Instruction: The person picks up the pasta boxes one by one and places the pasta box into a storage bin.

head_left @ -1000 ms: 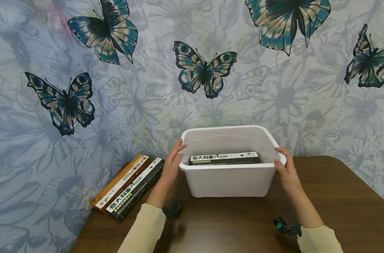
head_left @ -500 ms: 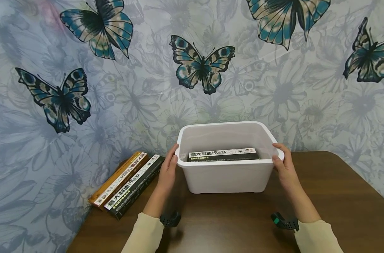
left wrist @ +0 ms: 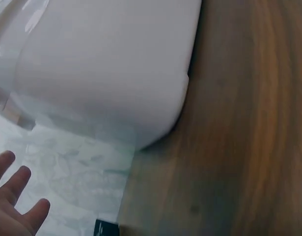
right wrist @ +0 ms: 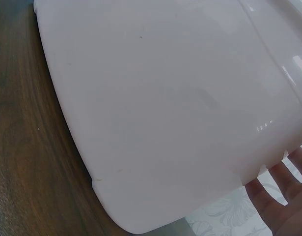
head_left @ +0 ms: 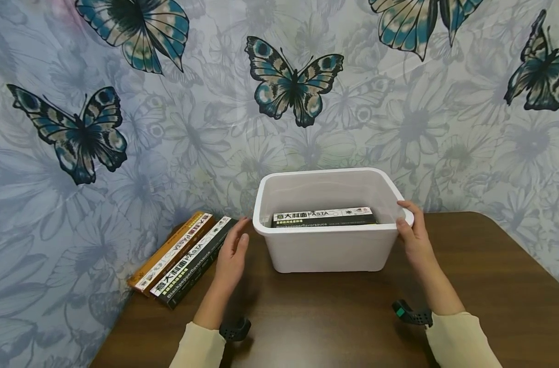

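A white plastic storage bin (head_left: 325, 251) stands on the brown wooden table. Inside it lies a black pasta box (head_left: 324, 217) with a white printed strip, its lower part hidden by the front wall. My right hand (head_left: 416, 236) holds the bin's right rim, thumb in front and fingers around the outer side; the right wrist view shows its fingers (right wrist: 263, 199) against the wall. Apart from the bin's left side, my left hand (head_left: 230, 258) has its fingers extended and holds nothing. Just left of that hand lies a second black pasta box (head_left: 192, 266), beside an orange-brown pasta box (head_left: 171, 253).
Behind the table (head_left: 325, 317) rises a wall (head_left: 192, 153) covered with flowers and large butterflies. The table's right edge slants away past the bin, and the two loose boxes lie by its left edge. Dark straps (head_left: 235, 329) circle both wrists.
My left hand has let go of the bin's left rim and moved left and down toward the loose boxes. The right hand stays at the rim. The head view has tilted slightly downward.
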Demonstrator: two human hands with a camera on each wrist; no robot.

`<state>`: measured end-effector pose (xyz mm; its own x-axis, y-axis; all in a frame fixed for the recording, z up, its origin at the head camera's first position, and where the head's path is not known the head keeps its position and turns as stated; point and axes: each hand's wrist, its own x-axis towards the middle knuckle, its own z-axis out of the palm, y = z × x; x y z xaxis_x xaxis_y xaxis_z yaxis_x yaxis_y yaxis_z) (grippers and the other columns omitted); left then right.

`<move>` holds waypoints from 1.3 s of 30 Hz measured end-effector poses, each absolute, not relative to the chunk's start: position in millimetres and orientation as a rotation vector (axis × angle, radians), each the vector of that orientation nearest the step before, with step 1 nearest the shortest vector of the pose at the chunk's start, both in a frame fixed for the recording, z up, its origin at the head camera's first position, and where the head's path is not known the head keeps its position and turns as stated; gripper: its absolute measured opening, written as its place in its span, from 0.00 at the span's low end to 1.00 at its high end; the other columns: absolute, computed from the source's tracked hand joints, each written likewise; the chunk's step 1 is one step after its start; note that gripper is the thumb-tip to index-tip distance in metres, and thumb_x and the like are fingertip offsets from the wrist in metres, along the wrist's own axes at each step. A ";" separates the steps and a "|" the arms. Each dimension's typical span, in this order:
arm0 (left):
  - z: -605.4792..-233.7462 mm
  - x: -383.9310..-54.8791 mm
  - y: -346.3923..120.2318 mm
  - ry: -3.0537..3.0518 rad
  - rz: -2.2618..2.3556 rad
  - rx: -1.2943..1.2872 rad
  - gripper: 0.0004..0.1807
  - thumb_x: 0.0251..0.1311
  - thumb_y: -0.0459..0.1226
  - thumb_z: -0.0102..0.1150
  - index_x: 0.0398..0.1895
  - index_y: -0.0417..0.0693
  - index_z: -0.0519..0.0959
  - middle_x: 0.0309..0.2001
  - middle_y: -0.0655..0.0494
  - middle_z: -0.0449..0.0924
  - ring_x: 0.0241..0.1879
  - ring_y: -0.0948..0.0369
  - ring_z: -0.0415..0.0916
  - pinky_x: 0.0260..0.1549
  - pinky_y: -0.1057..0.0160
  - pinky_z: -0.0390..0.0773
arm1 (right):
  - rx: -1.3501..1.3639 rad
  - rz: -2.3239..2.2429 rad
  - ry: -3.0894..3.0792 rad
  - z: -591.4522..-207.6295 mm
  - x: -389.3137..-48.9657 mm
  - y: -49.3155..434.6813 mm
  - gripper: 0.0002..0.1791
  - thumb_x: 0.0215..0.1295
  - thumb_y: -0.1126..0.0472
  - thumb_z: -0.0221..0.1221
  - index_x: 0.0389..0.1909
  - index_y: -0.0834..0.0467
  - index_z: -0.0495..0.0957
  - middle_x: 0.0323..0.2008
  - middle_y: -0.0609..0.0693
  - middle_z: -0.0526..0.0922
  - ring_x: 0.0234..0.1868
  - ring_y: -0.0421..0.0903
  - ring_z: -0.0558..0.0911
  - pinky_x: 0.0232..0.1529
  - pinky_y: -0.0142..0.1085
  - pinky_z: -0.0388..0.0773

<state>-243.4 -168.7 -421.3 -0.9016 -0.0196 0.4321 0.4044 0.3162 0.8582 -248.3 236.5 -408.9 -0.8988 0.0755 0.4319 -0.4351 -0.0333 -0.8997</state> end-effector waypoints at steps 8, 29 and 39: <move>-425.4 -227.3 -200.1 -2.333 -1.501 -0.171 0.26 0.75 0.48 0.49 0.74 0.61 0.63 0.75 0.54 0.62 0.77 0.52 0.55 0.72 0.39 0.55 | 0.388 1.994 -1.887 -409.0 -248.0 235.1 0.23 0.78 0.62 0.43 0.71 0.48 0.59 0.62 0.43 0.62 0.56 0.41 0.68 0.48 0.21 0.71; -435.1 -203.1 -272.2 -2.501 -1.221 0.197 0.40 0.67 0.52 0.60 0.77 0.55 0.57 0.77 0.45 0.57 0.76 0.42 0.53 0.68 0.35 0.57 | 0.396 1.957 -1.875 -409.6 -249.0 234.4 0.23 0.77 0.64 0.43 0.71 0.50 0.59 0.61 0.42 0.63 0.55 0.41 0.68 0.48 0.21 0.70; -441.4 -193.1 -292.3 -2.537 -1.159 0.313 0.43 0.65 0.53 0.62 0.77 0.48 0.56 0.75 0.37 0.56 0.74 0.38 0.54 0.67 0.34 0.58 | 0.378 1.949 -1.891 -411.0 -249.3 236.1 0.23 0.78 0.63 0.43 0.71 0.50 0.59 0.61 0.41 0.62 0.57 0.40 0.67 0.49 0.21 0.69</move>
<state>-193.1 -292.3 -441.4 -0.9202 -0.3317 0.2079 -0.0600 0.6443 0.7624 -249.3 236.1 -411.0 -0.8848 0.0942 0.4564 -0.4590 -0.0075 -0.8884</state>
